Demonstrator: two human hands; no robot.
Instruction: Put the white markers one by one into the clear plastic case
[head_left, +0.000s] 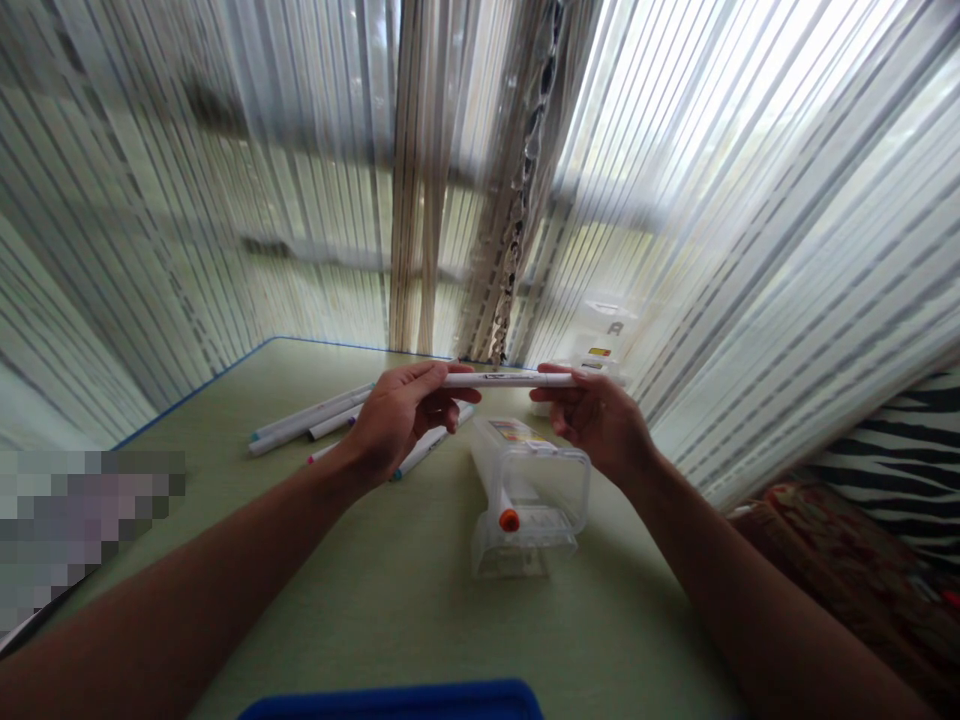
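A white marker pen [510,380] is held level above the table, one end in each hand. My left hand [405,415] pinches its left end between thumb and fingers. At the right end, my right hand [600,415] grips it the same way. Below and between the hands lies a clear plastic case [487,465] on its side, its open end toward me. Inside its mouth shows a marker with an orange end [509,520]. Several white markers [300,415] with coloured ends lie on the table around and behind my left hand, which partly hides them.
The pale green table [360,600] has a blue edge. A second clear container [600,345] stands behind my right hand. A blue object [397,700] sits at the near edge. String curtains [300,200] hang beyond; zebra-striped fabric [900,460] is at the right.
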